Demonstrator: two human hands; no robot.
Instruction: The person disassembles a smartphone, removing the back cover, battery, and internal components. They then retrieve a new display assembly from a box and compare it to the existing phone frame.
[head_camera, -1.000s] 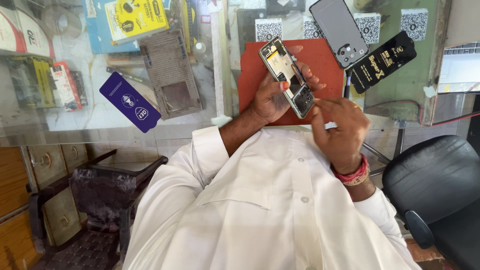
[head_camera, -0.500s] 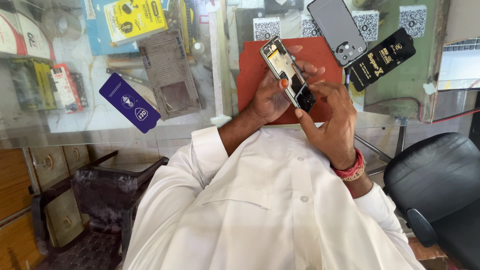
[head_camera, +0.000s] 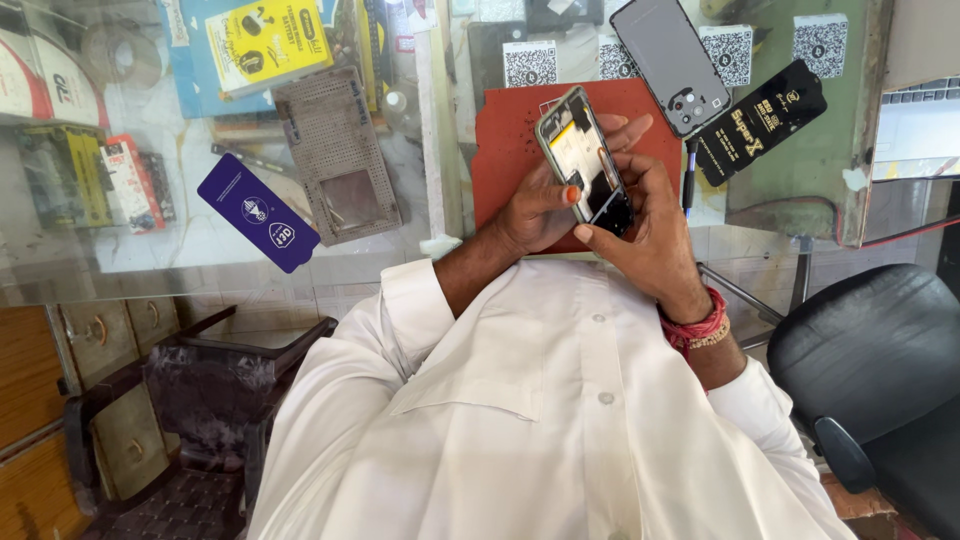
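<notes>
The opened phone (head_camera: 588, 165), its back off and its insides showing, is held up over the red mat (head_camera: 510, 150), tilted with its top end away from the person. The left hand (head_camera: 545, 205) cradles it from beneath and from the left side, fingers closed around the frame, with the thumb laid on the phone's inner face; the thumbnail looks orange. The right hand (head_camera: 650, 225) comes in from the right, its fingers bent narrow over the lower part of the phone and touching it there; whether they pinch any small part I cannot tell. A red thread band (head_camera: 700, 325) circles the right wrist, and both arms wear white sleeves.

The mat lies on the glass surface (head_camera: 200, 245). Just beyond the phone, near the mat's far right corner, lies a grey back cover (head_camera: 668, 62) with its camera cut-outs, and beside that a black packet (head_camera: 762, 120). A dark pen-like tool (head_camera: 689, 180) lies at the mat's right edge. To the left of the mat sit a grey perforated tray (head_camera: 338, 155), a blue card (head_camera: 258, 212) and a yellow box (head_camera: 268, 42). A black chair (head_camera: 880, 370) stands at the right, below the surface.
</notes>
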